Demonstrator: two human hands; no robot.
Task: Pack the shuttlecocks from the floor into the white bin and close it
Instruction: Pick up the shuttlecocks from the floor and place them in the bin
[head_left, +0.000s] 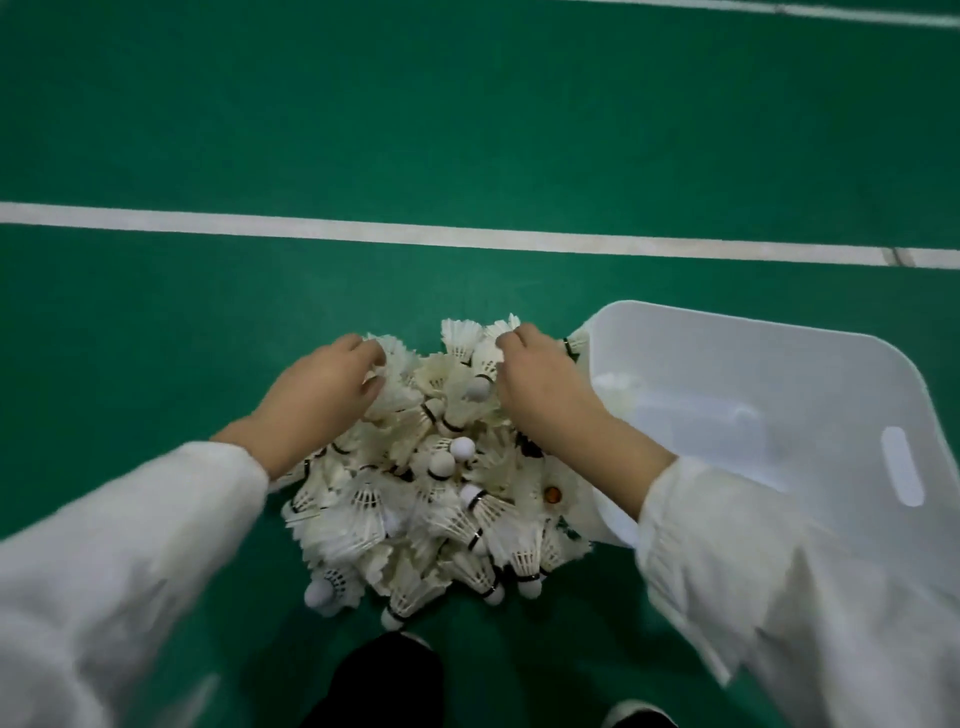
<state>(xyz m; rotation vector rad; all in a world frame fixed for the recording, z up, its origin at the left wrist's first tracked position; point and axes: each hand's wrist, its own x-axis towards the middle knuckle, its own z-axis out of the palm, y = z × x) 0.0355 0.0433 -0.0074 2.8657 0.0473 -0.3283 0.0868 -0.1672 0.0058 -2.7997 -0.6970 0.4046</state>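
A heap of white feather shuttlecocks (436, 493) lies on the green court floor in front of me. My left hand (317, 395) reaches into the heap's far left side, its fingers curled down among the feathers. My right hand (540, 384) is on the far right side, with fingers curled round shuttlecocks at the heap's top edge. The white bin (779, 374) lies tipped on its side right of the heap, its open mouth facing the shuttlecocks. A few shuttlecocks show dimly through its translucent wall. No lid is in view.
A white court line (467, 239) crosses the floor beyond the heap, and another runs at the top right. My dark trouser leg (384, 686) and a shoe tip are at the bottom edge. Green floor surrounds the heap on the left.
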